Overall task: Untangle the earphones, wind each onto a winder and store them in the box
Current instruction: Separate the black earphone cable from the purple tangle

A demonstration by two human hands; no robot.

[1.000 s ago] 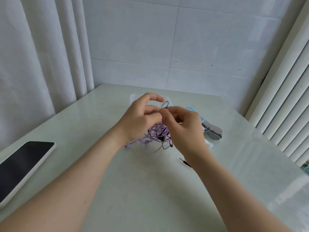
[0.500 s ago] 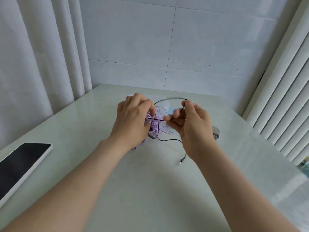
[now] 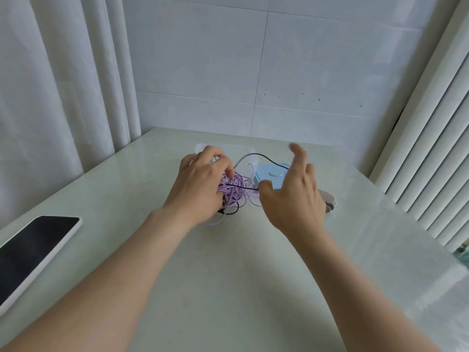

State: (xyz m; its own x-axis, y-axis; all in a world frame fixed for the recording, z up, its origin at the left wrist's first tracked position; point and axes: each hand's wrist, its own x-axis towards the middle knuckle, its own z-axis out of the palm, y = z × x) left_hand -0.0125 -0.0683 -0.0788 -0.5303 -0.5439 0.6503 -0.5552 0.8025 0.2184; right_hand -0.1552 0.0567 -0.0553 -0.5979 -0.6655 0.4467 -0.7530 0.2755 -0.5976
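Soft daylight, motion-blurred right hand (image 3: 291, 196)

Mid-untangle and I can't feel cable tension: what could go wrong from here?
The thin black earphone cable runs straight from the purple cable tangle, gripped by the left hand, to the right hand: pulling harder may tighten knots. Its loop crosses the light blue plastic piece and might snag there.

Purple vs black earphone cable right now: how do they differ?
The purple earphone cable is a dense wad gripped by the left hand; the black earphone cable arcs out in one open loop to the right hand. Purple shows many strands, black mostly one line. Both are interlaced at the wad, neither wound up.
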